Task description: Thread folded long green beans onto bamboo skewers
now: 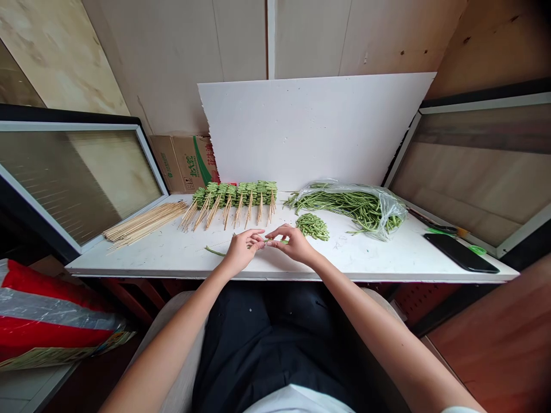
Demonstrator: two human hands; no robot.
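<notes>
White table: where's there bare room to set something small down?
Bare patches: the front right, between the right hand and the black phone; the front left, between the loose sticks and the green stalk. Crowded: the back, with skewered green pieces and bagged beans.

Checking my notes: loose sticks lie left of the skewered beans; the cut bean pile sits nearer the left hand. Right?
Loose sticks do lie left of the skewered beans, but the head view shows the cut bean pile nearer the right hand.
</notes>
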